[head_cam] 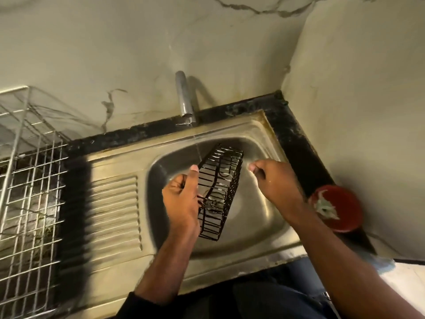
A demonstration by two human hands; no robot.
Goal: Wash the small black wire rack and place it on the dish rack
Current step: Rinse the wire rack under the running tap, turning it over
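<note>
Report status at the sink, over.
Left hand grips small black wire rack over steel sink, under tap stream. Right hand curled, empty. Silver dish rack left, path unobstructed.

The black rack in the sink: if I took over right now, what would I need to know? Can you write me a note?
Left hand grips the black rack by its side and holds it tilted over the sink.
Right hand is beside the rack, fingers curled, holding nothing that I can see.
Thin water runs from the tap onto the rack's top corner.
Done: rack is wet and being rinsed.
Left: finish rinsing, then set it on the dish rack at the left.
</note>
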